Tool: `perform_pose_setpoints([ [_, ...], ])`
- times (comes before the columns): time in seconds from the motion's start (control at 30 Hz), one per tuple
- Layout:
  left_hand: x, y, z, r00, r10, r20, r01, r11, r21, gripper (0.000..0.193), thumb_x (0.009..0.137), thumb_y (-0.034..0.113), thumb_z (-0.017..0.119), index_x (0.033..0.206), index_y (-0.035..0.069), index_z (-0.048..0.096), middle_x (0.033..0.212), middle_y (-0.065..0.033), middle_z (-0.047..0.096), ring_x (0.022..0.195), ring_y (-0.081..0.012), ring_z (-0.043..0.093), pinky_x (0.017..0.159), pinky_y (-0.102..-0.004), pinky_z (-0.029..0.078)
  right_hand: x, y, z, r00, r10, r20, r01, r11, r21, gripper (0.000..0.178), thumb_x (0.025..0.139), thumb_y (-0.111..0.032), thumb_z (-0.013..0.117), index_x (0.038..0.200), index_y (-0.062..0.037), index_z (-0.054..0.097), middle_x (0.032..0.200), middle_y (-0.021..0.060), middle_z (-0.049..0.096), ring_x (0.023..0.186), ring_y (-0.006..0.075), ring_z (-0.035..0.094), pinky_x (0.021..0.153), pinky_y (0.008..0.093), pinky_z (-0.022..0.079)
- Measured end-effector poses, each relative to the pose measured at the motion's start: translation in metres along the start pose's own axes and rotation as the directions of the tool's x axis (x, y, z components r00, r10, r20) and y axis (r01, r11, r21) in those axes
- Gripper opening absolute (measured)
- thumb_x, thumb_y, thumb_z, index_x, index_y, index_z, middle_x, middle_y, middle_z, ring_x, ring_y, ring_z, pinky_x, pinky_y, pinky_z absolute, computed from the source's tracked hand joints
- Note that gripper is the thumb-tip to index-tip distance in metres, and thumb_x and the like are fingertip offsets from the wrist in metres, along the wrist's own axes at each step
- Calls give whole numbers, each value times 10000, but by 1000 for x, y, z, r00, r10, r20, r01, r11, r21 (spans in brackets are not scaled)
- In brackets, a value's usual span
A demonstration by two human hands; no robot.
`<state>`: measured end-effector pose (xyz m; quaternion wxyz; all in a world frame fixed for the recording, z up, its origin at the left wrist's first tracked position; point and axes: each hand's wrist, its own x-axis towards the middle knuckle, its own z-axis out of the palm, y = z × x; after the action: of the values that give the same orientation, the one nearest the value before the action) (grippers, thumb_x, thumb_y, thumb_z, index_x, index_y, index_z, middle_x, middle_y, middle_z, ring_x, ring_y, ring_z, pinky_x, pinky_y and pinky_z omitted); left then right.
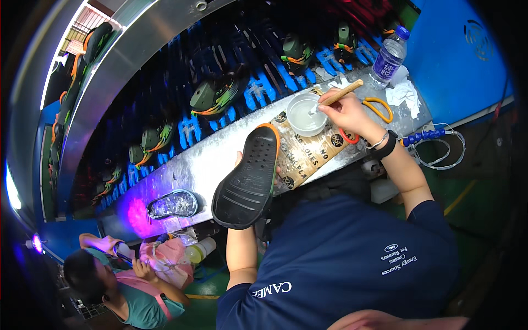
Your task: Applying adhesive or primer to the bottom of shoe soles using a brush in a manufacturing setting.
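Note:
My left hand grips a black shoe sole with an orange edge from behind. Its holes and ridges face up, and most of that hand is hidden by it. The fingers of my right hand are closed round a wooden-handled brush. Its tip is down inside a round white bowl of pale liquid. Under the bowl lies a brown printed paper sheet on the metal bench.
Scissors with orange handles, a water bottle and crumpled tissue lie beyond my right hand. Another sole sits on the bench at left. Shoes stand along a blue-pronged rack. A co-worker sits at lower left.

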<state>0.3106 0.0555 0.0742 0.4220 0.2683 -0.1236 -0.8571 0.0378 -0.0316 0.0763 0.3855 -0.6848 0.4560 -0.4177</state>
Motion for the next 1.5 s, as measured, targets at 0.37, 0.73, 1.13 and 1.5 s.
perform_pose_setpoints([
  [0.37, -12, 28, 74, 988, -5, -153, 19, 996, 89, 356, 846, 315, 446, 1038, 23, 513, 854, -109, 596, 686, -162, 590, 610, -265, 498, -3, -66, -18, 996, -85, 4, 79, 947, 311, 153, 762, -69, 588, 895, -9, 542, 779, 6, 539, 686, 38, 493, 580, 167, 404],
  [0.73, -22, 25, 88, 998, -60, 20, 55, 979, 197, 396, 852, 344, 443, 1079, 21, 471, 876, -94, 581, 702, -137, 576, 621, -244, 488, -9, -85, 3, 948, -319, -15, 319, 947, -32, 63, 716, 19, 579, 778, 30, 577, 769, 76, 575, 653, 113, 531, 560, 214, 413],
  [1.13, -20, 26, 85, 991, -113, -76, 128, 961, 246, 438, 851, 383, 433, 1094, 19, 458, 918, -76, 565, 759, -119, 558, 653, -224, 473, -4, -79, 4, 895, -438, -80, 438, 899, -18, 26, 707, 9, 588, 732, 16, 586, 763, 79, 581, 635, 150, 543, 545, 235, 421],
  [1.5, -14, 25, 90, 998, 41, -53, -14, 901, 434, 414, 853, 356, 437, 1117, 39, 406, 940, -54, 534, 796, -99, 546, 690, -235, 471, -30, -79, 8, 942, -334, 33, 325, 932, 160, 35, 707, 19, 579, 742, 22, 584, 750, 76, 576, 593, 111, 510, 508, 221, 394],
])
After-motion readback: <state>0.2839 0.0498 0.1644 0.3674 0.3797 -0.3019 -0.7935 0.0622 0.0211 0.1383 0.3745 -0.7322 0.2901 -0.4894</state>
